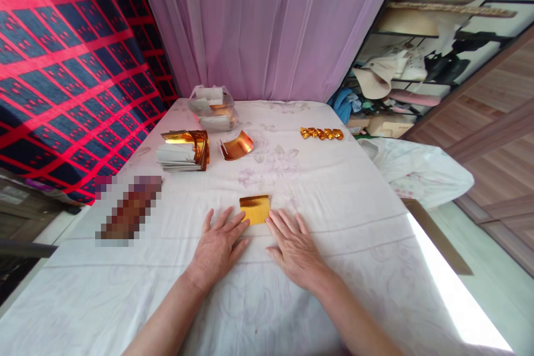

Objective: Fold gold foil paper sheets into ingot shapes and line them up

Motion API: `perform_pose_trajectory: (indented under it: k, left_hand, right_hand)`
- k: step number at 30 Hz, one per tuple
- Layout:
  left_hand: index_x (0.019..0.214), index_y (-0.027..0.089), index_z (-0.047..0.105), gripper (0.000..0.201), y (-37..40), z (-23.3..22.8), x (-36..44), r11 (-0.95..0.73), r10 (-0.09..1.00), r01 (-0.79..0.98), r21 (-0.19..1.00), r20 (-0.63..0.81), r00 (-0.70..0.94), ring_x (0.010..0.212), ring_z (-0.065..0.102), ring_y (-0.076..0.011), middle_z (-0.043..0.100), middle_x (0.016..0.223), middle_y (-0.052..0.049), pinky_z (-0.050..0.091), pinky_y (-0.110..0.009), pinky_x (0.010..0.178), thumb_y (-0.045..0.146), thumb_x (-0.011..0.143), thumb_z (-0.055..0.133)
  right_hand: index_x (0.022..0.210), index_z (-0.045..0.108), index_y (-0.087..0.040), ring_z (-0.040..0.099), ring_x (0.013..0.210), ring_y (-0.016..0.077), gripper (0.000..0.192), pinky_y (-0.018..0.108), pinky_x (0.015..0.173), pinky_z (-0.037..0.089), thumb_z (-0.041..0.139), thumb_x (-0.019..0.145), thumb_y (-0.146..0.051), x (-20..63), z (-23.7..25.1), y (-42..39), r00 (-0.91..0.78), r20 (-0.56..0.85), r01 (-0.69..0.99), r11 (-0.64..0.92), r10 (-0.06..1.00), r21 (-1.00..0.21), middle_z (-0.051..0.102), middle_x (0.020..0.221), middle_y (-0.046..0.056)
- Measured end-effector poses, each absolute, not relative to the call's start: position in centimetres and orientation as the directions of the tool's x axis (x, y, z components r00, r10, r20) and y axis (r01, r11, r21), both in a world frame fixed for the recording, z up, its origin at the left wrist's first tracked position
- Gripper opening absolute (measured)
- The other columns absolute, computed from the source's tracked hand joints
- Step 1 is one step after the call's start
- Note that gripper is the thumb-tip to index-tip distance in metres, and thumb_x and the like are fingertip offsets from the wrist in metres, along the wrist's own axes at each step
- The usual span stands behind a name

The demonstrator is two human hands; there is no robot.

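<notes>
Tabletop [334, 189]: two hands [219, 247] [298, 253], one sheet [256, 211] between

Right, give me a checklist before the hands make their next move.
1. Gold sheet between both hands: ok.
2. Left hand on the sheet: ok, fingertips at its left side.
3. Right hand on the sheet: ok, fingertips at its right side.
4. Sheet's far edge flat: cannot tell; the dark band could be curl or reflection.
5. Stack of sheets apart from both hands: ok.
6. Row of gold pieces apart from both hands: ok.
</notes>
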State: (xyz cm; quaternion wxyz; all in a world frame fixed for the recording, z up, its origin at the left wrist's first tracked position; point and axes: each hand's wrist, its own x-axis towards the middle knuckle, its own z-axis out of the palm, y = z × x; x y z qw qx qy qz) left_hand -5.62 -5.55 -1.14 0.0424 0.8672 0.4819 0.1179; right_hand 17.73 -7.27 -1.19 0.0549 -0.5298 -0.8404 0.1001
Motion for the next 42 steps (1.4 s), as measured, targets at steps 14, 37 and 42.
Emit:
perform_pose_trajectory:
  k: [14, 37, 42]
  left_hand:
    - [0.126, 0.024, 0.061, 0.037, -6.0, 0.1, -4.1, -0.502, 0.859, 0.849, 0.167, 0.212, 0.466, 0.131, 0.048, -0.0334, 0.062, 0.133, -0.006, 0.018, -0.062, 0.115, 0.033, 0.091, 0.054]
    - [0.125, 0.031, 0.063, 0.034, -6.3, -0.6, -6.2, -0.525, 0.837, 0.845, 0.104, 0.241, 0.491, 0.132, 0.047, -0.0342, 0.059, 0.138, -0.006, 0.019, -0.062, 0.113, 0.038, 0.093, 0.054]
    - [0.105, 0.026, 0.07, 0.02, -4.7, 0.3, -5.1, -0.539, 0.832, 0.83, 0.144, 0.247, 0.497, 0.119, 0.057, -0.0305, 0.068, 0.121, -0.005, 0.026, -0.059, 0.11, 0.029, 0.093, 0.054]
  right_hand:
    - [0.149, 0.036, -0.018, 0.024, 0.146, 0.0259, 0.058, 0.057, 0.119, 0.014, 0.045, 0.097, -0.043, 16.9, -0.8, -7.7, -0.494, 0.022, 0.841, 0.484, 0.869, -0.241, 0.032, 0.156, 0.009]
    - [0.138, 0.051, -0.022, 0.039, 0.138, 0.0247, 0.043, 0.053, 0.116, 0.019, 0.047, 0.097, -0.034, 16.6, -0.2, -7.2, -0.441, 0.079, 0.838, 0.442, 0.894, -0.321, 0.047, 0.148, 0.008]
    - [0.117, 0.064, -0.024, 0.058, 0.111, 0.0234, 0.026, 0.05, 0.107, 0.03, 0.054, 0.093, -0.023, 16.1, 0.9, -5.2, -0.42, 0.131, 0.835, 0.438, 0.898, -0.333, 0.067, 0.12, 0.006]
